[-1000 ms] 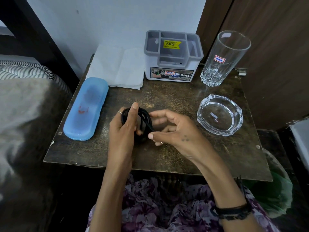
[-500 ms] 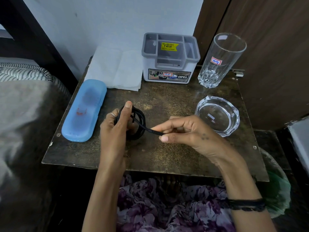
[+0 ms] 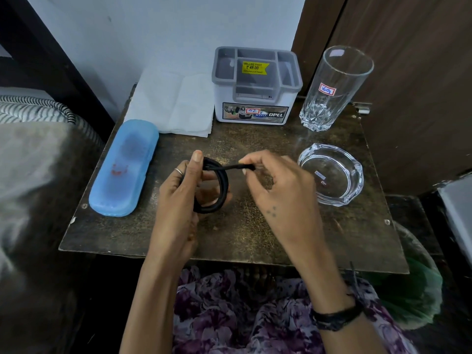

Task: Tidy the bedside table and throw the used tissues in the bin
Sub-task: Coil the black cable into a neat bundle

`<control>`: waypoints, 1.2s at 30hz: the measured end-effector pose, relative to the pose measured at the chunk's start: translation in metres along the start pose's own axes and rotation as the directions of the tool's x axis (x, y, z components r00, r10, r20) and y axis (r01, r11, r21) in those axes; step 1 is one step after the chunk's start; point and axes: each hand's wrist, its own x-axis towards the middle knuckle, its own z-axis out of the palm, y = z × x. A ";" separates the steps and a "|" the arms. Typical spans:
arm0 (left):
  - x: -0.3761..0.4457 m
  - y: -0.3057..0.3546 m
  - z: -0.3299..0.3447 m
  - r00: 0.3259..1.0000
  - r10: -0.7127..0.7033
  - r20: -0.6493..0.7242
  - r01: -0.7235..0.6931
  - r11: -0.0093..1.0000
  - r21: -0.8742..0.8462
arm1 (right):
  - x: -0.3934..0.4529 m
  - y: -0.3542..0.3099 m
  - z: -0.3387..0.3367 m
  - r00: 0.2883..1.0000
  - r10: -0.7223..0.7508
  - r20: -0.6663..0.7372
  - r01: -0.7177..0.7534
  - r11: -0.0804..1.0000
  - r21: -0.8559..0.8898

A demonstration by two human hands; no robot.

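Note:
A black cable (image 3: pixel 221 186) is wound into a small coil above the middle of the dark bedside table (image 3: pixel 255 238). My left hand (image 3: pixel 178 200) grips the coil, thumb on top. My right hand (image 3: pixel 278 190) pinches the cable's loose end, stretched rightwards from the coil's top. White tissues (image 3: pixel 176 103) lie flat at the back of the table against the wall. A bin with a green liner (image 3: pixel 413 284) stands low at the table's right edge, partly hidden.
A blue spectacle case (image 3: pixel 122 169) lies on the left. At the back stands a grey and white organiser box (image 3: pixel 256 85), with a tall glass (image 3: pixel 334 88) to its right. A glass ashtray (image 3: pixel 332 175) sits just right of my right hand. Bed (image 3: pixel 30 162) at left.
My right hand has drawn the cable's loose end out from the coil and lifted it to the coil's top. The left hand keeps hold of the coil.

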 end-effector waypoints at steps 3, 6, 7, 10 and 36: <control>0.000 -0.003 0.003 0.999 -0.038 0.022 0.039 0.999 -0.005 | 0.001 -0.002 0.002 0.992 0.126 0.027 -0.128 0.977 0.171; 0.000 -0.005 0.006 0.999 -0.028 0.030 0.025 0.996 0.082 | 0.003 -0.005 0.004 0.941 0.323 0.102 -0.335 0.841 0.424; 0.000 -0.006 0.007 1.000 -0.007 0.028 0.004 0.992 0.126 | 0.004 -0.006 0.004 0.921 0.368 0.131 -0.383 0.789 0.480; -0.001 -0.006 0.009 0.997 0.080 0.020 -0.083 0.966 0.244 | 0.005 -0.009 0.004 0.856 0.452 0.251 -0.501 0.608 0.616; 0.001 -0.007 -0.004 0.943 0.304 -0.138 -0.206 0.854 0.478 | 0.003 -0.006 0.015 0.754 0.275 0.597 -0.638 0.526 0.563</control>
